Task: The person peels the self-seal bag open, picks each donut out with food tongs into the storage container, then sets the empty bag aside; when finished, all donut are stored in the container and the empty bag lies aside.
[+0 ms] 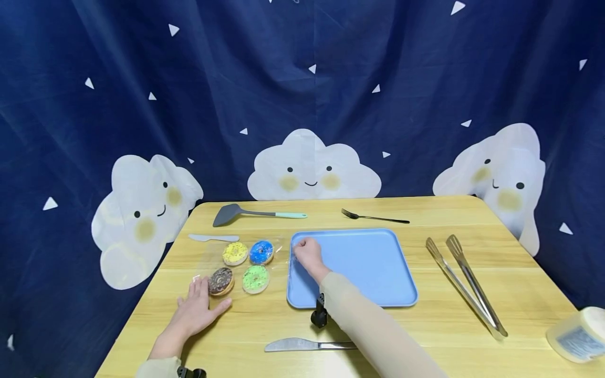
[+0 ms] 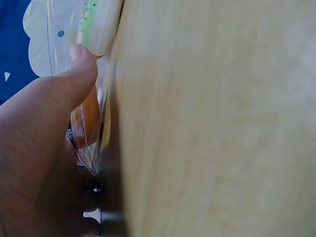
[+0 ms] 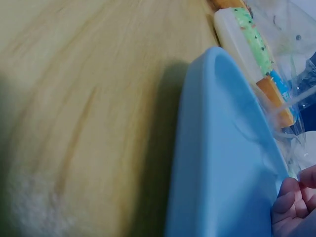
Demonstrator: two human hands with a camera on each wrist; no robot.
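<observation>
Four toy donuts lie in a clear plastic bag point(image 1: 279, 247): a yellow donut point(image 1: 235, 253), a blue donut point(image 1: 262, 252), a green donut point(image 1: 256, 279) and a chocolate donut point(image 1: 220, 281). My left hand point(image 1: 193, 312) rests at the bag's near left side, fingers extended beside the chocolate donut, thumb spread. In the left wrist view its thumb touches the plastic by the green donut point(image 2: 89, 24). My right hand point(image 1: 309, 255), fingers curled, pinches the bag's right end over the left part of the blue tray point(image 1: 364, 268); the fingertips are partly hidden.
Behind lie a spatula point(image 1: 255, 213), a white knife point(image 1: 214, 238) and a black fork point(image 1: 375, 217). A metal knife point(image 1: 295, 344) is in front, partly under my right sleeve. Metal tongs point(image 1: 468, 286) and a white tub point(image 1: 579, 336) are at the right.
</observation>
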